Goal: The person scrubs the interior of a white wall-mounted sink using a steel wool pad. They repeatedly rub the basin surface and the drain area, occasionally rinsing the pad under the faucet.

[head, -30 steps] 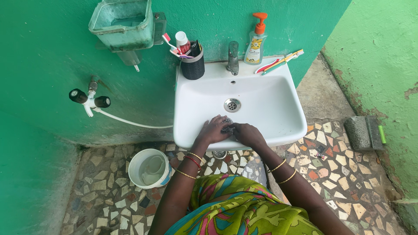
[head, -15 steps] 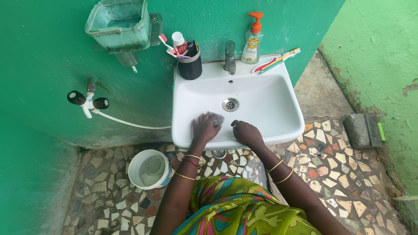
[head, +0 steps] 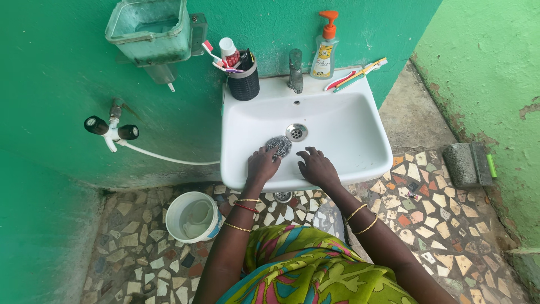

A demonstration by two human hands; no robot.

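Observation:
A white wall-hung sink [head: 349, 121] fills the middle of the view, with a metal drain [head: 296, 132] in its bowl. My left hand [head: 262, 164] presses a grey steel-wool scrubber [head: 279, 145] against the bowl, just left of the drain. Fingers of that hand grip the scrubber's near side. My right hand [head: 316, 166] rests flat in the bowl beside it, fingers spread, holding nothing.
A tap [head: 295, 70], a soap pump bottle [head: 324, 48], toothbrushes [head: 355, 74] and a black holder [head: 243, 79] stand along the sink's back. A white bucket [head: 193, 217] sits on the mosaic floor at left. A wall valve with hose [head: 112, 128] and a green box [head: 151, 28] hang on the wall.
My hands, joined over the scrubber at the sink's front a second ago, have parted. The left hand carried the scrubber up toward the drain; the right hand opened and lies flat.

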